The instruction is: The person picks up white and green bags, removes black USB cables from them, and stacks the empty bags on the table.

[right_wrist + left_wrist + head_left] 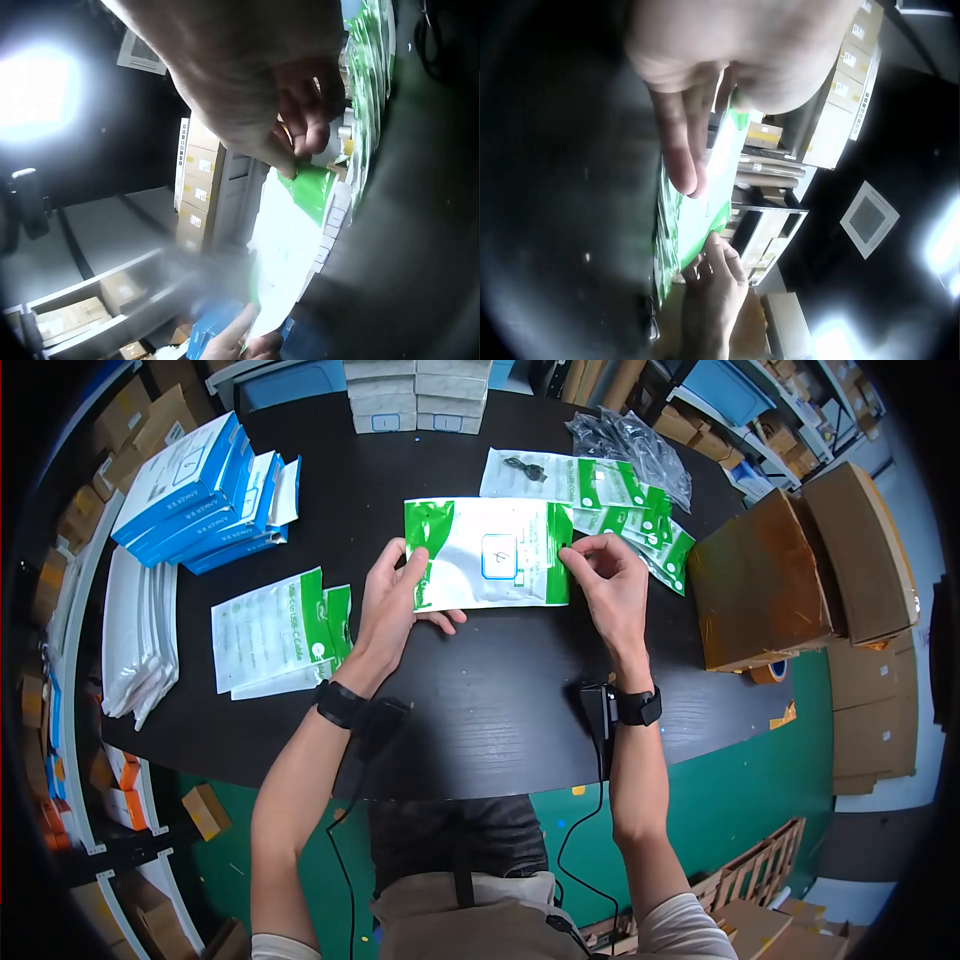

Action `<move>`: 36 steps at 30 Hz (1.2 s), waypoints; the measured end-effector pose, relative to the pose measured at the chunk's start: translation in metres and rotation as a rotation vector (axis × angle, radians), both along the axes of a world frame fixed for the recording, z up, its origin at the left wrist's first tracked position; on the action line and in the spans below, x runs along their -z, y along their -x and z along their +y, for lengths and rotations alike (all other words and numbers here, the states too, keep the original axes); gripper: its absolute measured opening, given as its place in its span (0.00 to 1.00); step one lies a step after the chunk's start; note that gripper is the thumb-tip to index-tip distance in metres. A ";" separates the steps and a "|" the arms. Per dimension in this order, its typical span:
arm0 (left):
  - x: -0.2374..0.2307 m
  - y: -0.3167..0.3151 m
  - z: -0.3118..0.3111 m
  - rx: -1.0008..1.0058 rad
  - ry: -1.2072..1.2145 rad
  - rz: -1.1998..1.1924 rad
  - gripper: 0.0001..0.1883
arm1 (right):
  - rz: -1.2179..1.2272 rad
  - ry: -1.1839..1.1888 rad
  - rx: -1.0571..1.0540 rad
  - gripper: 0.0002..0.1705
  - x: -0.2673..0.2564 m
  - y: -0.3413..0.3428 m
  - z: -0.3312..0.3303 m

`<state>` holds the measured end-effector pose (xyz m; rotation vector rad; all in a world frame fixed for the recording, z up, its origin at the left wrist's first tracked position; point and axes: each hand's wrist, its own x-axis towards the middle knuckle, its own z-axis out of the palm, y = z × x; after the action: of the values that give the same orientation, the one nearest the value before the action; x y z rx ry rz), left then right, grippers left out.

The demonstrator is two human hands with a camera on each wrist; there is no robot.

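Note:
A white and green plastic pouch (465, 575) with a blue-framed label is held over the table, lengthwise between both hands. My left hand (385, 600) grips its left end, thumb on the upper face and fingers underneath. At the other end, the right hand (615, 592) pinches the green edge between thumb and fingers. From the left wrist the pouch (716, 169) appears tilted, fingers stretched behind it. The right wrist view shows the thumb and fingers at the green corner (311, 191). Nearest the right hand lie several similar pouches (600, 480).
Two pouches (268, 625) lie on the dark table (500, 710) at left. Behind them are stacked blue-white boxes (190, 470) and white padded bags (140, 630). White boxes (415, 390) stand at the back. A cardboard box (765, 580) and clear plastic bags (635, 450) occupy the right.

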<state>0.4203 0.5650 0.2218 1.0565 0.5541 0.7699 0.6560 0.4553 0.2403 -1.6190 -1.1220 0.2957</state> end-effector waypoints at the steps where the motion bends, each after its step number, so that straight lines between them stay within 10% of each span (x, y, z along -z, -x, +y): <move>1: -0.001 -0.001 -0.001 0.003 -0.007 0.004 0.13 | 0.031 0.008 -0.008 0.06 0.001 0.000 0.000; 14: 0.004 0.006 0.006 0.048 0.024 -0.045 0.19 | 0.521 0.052 -0.229 0.14 0.004 -0.006 -0.001; 36: -0.002 0.010 0.005 0.178 0.012 -0.025 0.19 | 0.369 0.269 -0.576 0.27 0.004 0.011 -0.003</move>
<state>0.4105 0.5701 0.2237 1.0679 0.4368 0.6219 0.6453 0.4523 0.2361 -1.3551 -1.2727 1.1144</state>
